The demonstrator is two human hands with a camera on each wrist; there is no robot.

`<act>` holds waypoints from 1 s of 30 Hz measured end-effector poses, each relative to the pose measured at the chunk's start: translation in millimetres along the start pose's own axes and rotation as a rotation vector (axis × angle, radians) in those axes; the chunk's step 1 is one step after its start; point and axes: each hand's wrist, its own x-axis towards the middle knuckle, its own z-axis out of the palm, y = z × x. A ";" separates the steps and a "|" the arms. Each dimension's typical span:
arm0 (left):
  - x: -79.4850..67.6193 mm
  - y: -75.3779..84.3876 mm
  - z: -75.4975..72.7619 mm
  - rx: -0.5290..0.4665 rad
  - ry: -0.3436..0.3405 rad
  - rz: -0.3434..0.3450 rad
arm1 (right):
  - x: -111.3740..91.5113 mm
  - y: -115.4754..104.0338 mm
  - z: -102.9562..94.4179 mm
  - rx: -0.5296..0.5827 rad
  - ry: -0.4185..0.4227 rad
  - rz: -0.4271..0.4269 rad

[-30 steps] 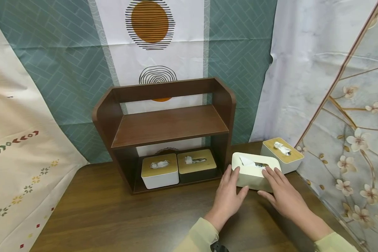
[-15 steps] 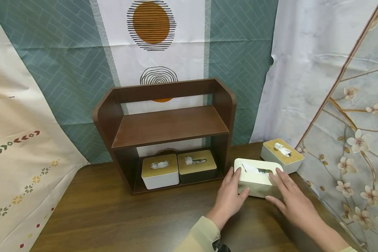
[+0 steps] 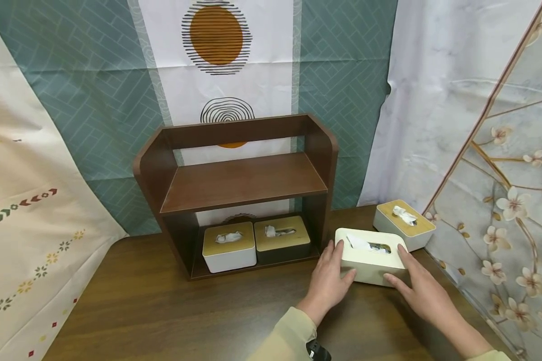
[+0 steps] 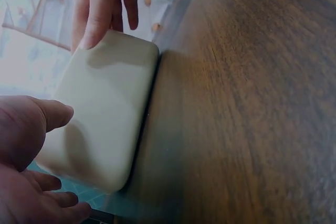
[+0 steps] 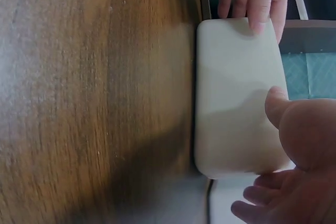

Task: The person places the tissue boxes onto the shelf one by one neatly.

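Note:
A cream tissue box (image 3: 366,271) with a white tissue poking from its oval slot rests on the wooden table, right of the shelf. My left hand (image 3: 326,283) grips its left end, thumb toward the front face and fingers along the end. At the other end, my right hand (image 3: 426,291) holds it the same way, its thumb on the front and its fingertips at the top right corner. From the left wrist, the plain front face of the box (image 4: 110,98) shows between both hands. The far side of the box is hidden.
A brown two-tier shelf (image 3: 244,183) stands behind. Its lower tier holds a white tissue box (image 3: 230,258) and a dark tissue box (image 3: 282,250), both wood-topped. A grey-white tissue box (image 3: 408,233) sits behind right, beside the floral curtain (image 3: 501,210).
The cream tissue box has come slightly toward me and to the right. My right hand has slid from its top front edge outward to its right end.

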 end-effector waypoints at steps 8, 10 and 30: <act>-3.0 -2.9 1.6 0.121 0.022 0.024 | -1.3 -5.1 5.2 0.029 -0.048 0.098; -5.3 -2.9 -0.1 0.129 0.036 0.036 | -4.3 -7.2 5.0 0.031 -0.040 0.119; -37.8 11.9 -42.8 0.086 0.203 0.147 | -25.2 -42.7 -19.0 0.004 0.128 0.107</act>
